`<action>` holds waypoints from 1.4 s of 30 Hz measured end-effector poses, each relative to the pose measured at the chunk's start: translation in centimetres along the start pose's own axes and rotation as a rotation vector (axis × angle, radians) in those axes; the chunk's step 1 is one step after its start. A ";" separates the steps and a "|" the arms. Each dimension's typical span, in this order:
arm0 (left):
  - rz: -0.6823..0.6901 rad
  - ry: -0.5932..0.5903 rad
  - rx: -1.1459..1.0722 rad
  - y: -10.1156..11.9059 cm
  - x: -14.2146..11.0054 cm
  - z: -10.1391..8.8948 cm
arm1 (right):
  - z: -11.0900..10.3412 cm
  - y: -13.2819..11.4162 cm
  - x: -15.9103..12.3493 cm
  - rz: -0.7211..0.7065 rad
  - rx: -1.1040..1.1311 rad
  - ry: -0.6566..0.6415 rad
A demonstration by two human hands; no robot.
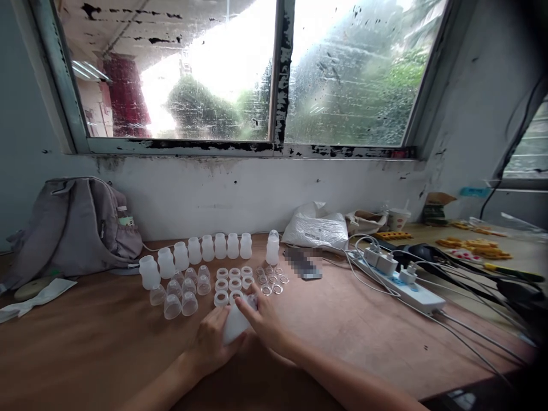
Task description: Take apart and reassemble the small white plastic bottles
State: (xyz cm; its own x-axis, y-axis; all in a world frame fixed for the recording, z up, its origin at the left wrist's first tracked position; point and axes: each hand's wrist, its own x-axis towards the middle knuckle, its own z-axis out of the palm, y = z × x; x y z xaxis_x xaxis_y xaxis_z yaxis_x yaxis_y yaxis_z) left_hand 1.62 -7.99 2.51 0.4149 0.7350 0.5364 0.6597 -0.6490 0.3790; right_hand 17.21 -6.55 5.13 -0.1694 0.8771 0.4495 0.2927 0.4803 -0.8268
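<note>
My left hand and my right hand close together around one white plastic bottle lying low over the wooden table. Fingers of both hands wrap it. Just beyond stand a curved row of white bottles, a lone bottle, a cluster of clear domed caps, white screw rings and thin clear rings.
A grey backpack leans on the wall at left, with a white cloth before it. A white plastic bag, a power strip with plugs and cables, a paper cup and yellow parts fill the right side.
</note>
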 end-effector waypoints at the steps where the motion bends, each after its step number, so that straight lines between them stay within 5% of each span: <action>1: -0.016 -0.055 -0.072 0.3 0.0 -0.3 | 0.1 0.1 0.0 -0.017 0.010 0.002; 8: -0.162 -0.231 -0.459 1.3 0.8 -1.2 | 0.2 0.6 -0.2 -0.022 0.040 0.028; 12: -0.276 -0.415 -0.857 0.4 1.0 -0.8 | -0.2 0.3 -0.5 -0.063 0.034 0.016; 17: -0.493 -0.800 -1.330 -3.1 1.6 0.2 | -0.5 1.3 -0.9 -0.279 -0.143 0.028; 22: -0.500 -1.471 -1.632 -6.9 3.5 2.5 | -0.9 2.4 -0.7 -0.598 -0.222 -0.039; 24: -0.486 -1.465 -1.704 -7.5 4.0 3.1 | -1.4 2.2 -0.7 -0.536 -0.217 -0.077; 29: -0.542 -1.055 -1.773 -6.4 3.8 2.6 | -3.0 0.9 0.0 -0.235 0.011 -0.100; 32: -0.529 -0.938 -1.741 -5.1 3.7 2.0 | -3.7 0.7 1.0 -0.039 0.191 -0.143; 35: -0.515 -0.973 -1.699 -4.4 3.9 1.4 | -3.8 0.4 1.1 0.142 0.231 -0.162; 39: -0.464 -1.167 -1.619 -4.6 4.1 0.8 | -3.3 -0.2 -0.7 0.206 0.287 -0.165; 42: -0.473 -1.142 -1.588 -4.6 4.0 0.7 | -2.9 0.0 -1.9 0.269 0.401 -0.178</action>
State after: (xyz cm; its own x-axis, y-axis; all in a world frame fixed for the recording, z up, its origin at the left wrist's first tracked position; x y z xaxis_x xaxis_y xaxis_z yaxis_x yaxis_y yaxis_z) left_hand 0.70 -1.91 2.42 0.9603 0.2150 -0.1776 0.0472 0.5023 0.8634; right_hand 20.21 -8.20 5.29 -0.3059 0.9372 0.1676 -0.0298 0.1665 -0.9856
